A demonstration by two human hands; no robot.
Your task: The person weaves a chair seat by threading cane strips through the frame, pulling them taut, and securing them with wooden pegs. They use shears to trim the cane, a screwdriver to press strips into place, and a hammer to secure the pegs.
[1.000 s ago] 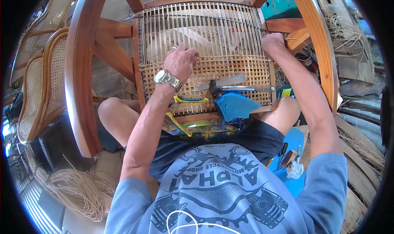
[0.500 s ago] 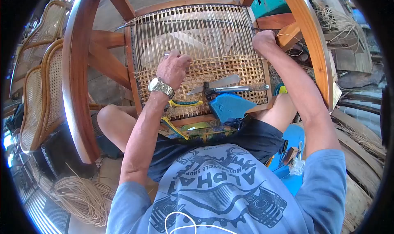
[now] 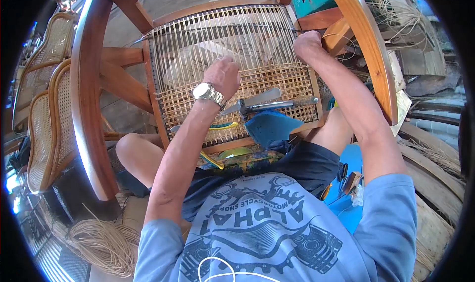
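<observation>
A wooden chair frame [image 3: 380, 59] surrounds a cane seat [image 3: 185, 101], cross-woven at the near part, with lengthwise strands farther off. My left hand [image 3: 223, 78] is closed over the edge of the weave, its fingertips hidden. At the seat's right rail, my right hand [image 3: 308, 45] is curled into a fist, and a thin cane strand [image 3: 346, 36] loops out beside it. Lying on the woven part are a hammer [image 3: 279, 104], a knife-like blade [image 3: 264, 96], a blue foam-like piece [image 3: 274, 127] and a yellow-green handled tool [image 3: 225, 126]. A dark rod [image 3: 208, 28] crosses the far strands.
Cane-backed chair parts [image 3: 42, 129] stand at the left. A coil of cane [image 3: 101, 245] lies at lower left. Beyond the seat is a green box [image 3: 311, 2]. Small tools rest on a blue surface [image 3: 349, 215] by the right thigh. Wood pieces [image 3: 425, 183] line the right.
My left hand has shifted right along the weave edge, its fingers more closed. The view has moved slightly, and my right hand stays at the right rail.
</observation>
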